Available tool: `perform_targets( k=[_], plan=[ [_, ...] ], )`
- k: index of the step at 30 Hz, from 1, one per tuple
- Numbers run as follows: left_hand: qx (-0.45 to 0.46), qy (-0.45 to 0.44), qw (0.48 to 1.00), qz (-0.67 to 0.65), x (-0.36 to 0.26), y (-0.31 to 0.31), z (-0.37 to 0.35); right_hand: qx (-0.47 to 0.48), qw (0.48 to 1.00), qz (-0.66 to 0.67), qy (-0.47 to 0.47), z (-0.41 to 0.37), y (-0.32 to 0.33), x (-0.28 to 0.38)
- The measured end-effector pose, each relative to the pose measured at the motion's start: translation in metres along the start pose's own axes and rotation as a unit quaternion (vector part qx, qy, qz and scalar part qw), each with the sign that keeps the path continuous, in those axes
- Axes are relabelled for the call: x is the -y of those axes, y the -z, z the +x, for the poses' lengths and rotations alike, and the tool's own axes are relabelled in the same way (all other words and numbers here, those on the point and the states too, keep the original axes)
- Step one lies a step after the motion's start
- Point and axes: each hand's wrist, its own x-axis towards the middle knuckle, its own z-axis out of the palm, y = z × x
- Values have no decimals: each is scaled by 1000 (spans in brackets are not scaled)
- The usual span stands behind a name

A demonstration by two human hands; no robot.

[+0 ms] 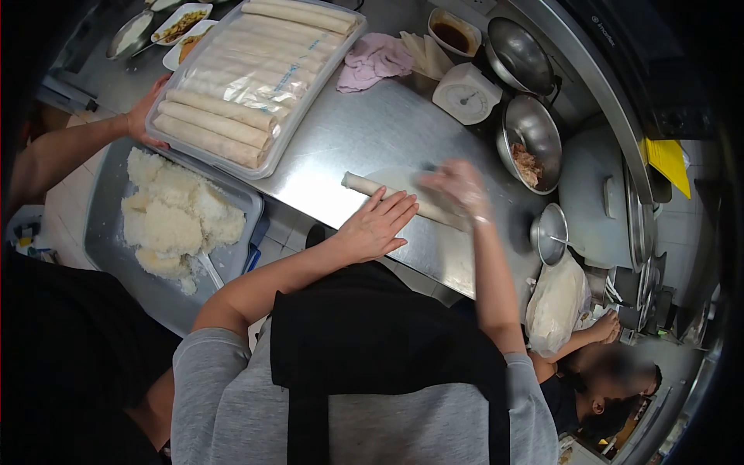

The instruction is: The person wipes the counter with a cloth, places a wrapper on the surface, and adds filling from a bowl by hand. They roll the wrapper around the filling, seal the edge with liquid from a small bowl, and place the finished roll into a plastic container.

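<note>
A long pale wrapper roll (pixel 359 183) lies on the steel table near its front edge. Across its middle rests my left hand (pixel 380 222), palm down with the fingers stretched out. Just beyond the roll's right part is my right hand (pixel 457 186), smeared by motion, apparently in a thin clear glove. Whether its fingers hold anything cannot be made out. A thin round wrapper sheet (pixel 399 177) shows behind the roll, partly hidden by it and by my right hand.
At left, another person's hand (pixel 147 116) holds a plastic tub (pixel 267 172) of rolls above a grey tray (pixel 105 232) of white shreds. A pink cloth (pixel 374 62), scale (pixel 466 94), sauce dish (pixel 453 35), steel bowls (pixel 542 128) and bagged wrappers (pixel 558 306) line the far and right sides.
</note>
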Motion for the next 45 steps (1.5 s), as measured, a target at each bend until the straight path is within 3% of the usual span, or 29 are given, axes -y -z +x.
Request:
perform_targets(
  k=[3,7,8,12,14,17,21,26,29,31,32,35,36,38,39,41,43,45],
  plan=[
    [10,3,1000,21,0,0,-1,73,997,0,-10,23,-29,25],
    [8,10,1000,12,1,4,-1,158,975,-156,-3,38,-2,-18],
    [6,8,1000,9,2,3,-1,142,982,-106,-59,36,0,-19],
    [8,3,1000,6,1,0,-1,129,988,4,-80,37,-17,31],
    [7,-1,1000,0,2,-2,-1,120,981,-150,-25,26,-16,50],
    [17,-12,1000,-2,1,0,0,159,965,-205,-40,8,-7,-22],
    [26,-12,1000,-11,1,1,2,175,954,-212,-120,-8,11,-44],
    [32,-3,999,-6,-3,4,4,107,982,-124,-92,14,-4,23],
    [31,-11,999,8,-3,4,4,139,970,-177,-92,-3,5,-14],
    [34,-10,999,-14,-4,4,5,45,970,-191,-142,-36,40,-40],
    [35,-3,999,-13,-3,3,5,-45,980,-142,-129,-51,56,-78],
    [34,11,999,-23,-5,-1,6,-175,942,19,-287,-102,126,-132],
    [36,8,999,-9,-6,1,6,-175,939,9,-296,-111,135,-157],
    [33,7,999,2,-7,3,6,-214,904,-167,-329,-118,133,-211],
    [35,6,999,6,-6,3,6,-215,904,-173,-327,-118,127,-231],
    [35,13,999,11,-8,3,6,-155,903,-245,-318,-114,115,-256],
    [38,8,999,18,-7,4,6,-186,902,-246,-302,-125,124,-240],
    [40,12,999,17,-9,4,6,-228,920,-69,-313,-127,140,-220]
  ],
)
